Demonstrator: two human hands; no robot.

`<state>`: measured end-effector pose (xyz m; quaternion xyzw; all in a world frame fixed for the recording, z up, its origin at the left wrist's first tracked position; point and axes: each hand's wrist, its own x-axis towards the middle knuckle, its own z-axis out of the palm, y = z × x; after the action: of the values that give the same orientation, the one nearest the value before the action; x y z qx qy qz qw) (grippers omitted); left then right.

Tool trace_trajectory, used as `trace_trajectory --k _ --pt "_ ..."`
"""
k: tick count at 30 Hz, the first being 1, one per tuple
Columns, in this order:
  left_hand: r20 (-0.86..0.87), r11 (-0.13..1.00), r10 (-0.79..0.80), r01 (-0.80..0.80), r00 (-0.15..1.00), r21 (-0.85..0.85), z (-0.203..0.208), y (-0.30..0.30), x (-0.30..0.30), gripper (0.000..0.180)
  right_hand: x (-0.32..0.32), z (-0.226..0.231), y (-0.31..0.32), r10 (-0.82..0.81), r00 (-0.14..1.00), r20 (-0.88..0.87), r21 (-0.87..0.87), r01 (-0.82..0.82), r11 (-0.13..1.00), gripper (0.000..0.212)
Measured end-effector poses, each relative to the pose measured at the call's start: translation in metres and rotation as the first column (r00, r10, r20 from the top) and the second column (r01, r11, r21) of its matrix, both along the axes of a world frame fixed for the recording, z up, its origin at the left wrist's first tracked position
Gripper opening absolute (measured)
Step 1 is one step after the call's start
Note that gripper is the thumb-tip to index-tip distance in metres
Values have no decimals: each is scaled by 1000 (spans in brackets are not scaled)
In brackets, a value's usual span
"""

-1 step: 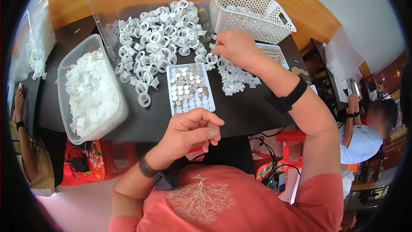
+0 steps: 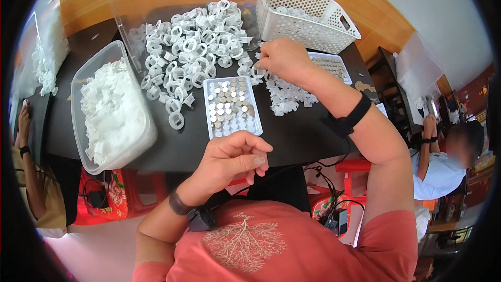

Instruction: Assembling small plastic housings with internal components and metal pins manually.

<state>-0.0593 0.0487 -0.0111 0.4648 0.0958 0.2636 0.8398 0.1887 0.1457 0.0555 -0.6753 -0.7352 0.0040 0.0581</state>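
Observation:
My right hand (image 2: 283, 58) reaches over the table with its fingers bent together and their tips down. It is at the edge of a heap of small clear plastic pieces (image 2: 290, 96), beside white plastic rings (image 2: 195, 47). Whatever its fingertips hold is hidden. My left hand (image 2: 235, 159) hovers in front of the table's near edge, fingers curled in and thumb against them. I cannot make out anything inside it. Just beyond it lies a pale blue tray (image 2: 207, 109) with rows of round silver discs (image 2: 228, 105), several of its near pockets holding none.
A clear tub (image 2: 151, 125) of white flaky pieces stands at the left. A white perforated basket (image 2: 313, 34) is at the back right, near a second tray (image 2: 342, 70) of discs. Cables (image 2: 329, 177) hang by the near edge. Other people work at both sides.
My right hand has shifted very slightly at the fingertips, staying over the same spot. My left hand keeps its place and shape. The whole view has moved a little.

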Motion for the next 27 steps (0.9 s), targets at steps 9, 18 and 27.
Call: trace_trajectory --k 9,18,27 --pt "-36 995 101 -101 994 10 0 -8 4 18 15 7 -7 78 868 -490 20 -78 997 16" --pt "140 945 312 -292 940 -147 10 -11 12 36 -26 21 -131 -78 248 -966 -135 -222 966 13" --pt "88 958 277 -268 957 -102 -6 -28 -5 29 -63 -23 -168 -169 -73 -983 -148 -236 961 15"
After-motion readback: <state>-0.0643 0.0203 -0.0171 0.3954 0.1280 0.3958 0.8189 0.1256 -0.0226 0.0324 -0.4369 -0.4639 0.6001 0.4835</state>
